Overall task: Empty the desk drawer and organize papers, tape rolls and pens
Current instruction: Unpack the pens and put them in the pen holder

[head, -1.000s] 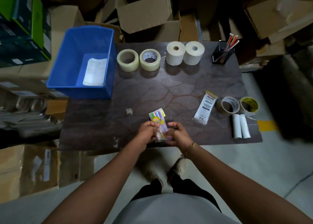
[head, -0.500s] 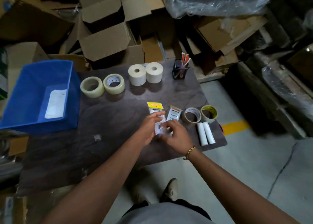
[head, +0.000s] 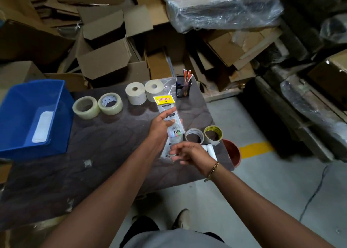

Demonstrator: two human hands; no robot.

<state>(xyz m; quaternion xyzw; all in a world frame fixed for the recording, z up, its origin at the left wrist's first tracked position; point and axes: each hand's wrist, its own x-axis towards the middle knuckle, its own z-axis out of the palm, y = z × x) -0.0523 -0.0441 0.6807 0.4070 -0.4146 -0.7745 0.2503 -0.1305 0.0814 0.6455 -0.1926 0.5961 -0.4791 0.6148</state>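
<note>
Two bare hands work above a dark desk (head: 105,154) crowded round with cardboard boxes (head: 107,58). Largest on the desk is a blue plastic bin (head: 16,105) at its left edge, with a folded white paper (head: 42,126) lying on its floor. Along the far edge stand two clear tape rolls (head: 97,105) side by side, then two thick beige rolls (head: 143,92) touching each other, then a black mesh pen cup (head: 183,88) holding orange and white pens (head: 187,75). Near the right edge sit two smaller tape rolls (head: 203,135), one with a yellow core, and just in front of them two small white rolls (head: 210,149), partly hidden. The left hand (head: 161,124) holds a clear packet with a yellow header card (head: 169,114) up over the desk, fingers curled behind it and the thumb pressed on its front. The right hand (head: 189,152) is loosely open, fingers half curled beside the packet's lower end; whether it touches the packet I cannot tell. A gold chain bracelet (head: 212,171) circles the right wrist
</note>
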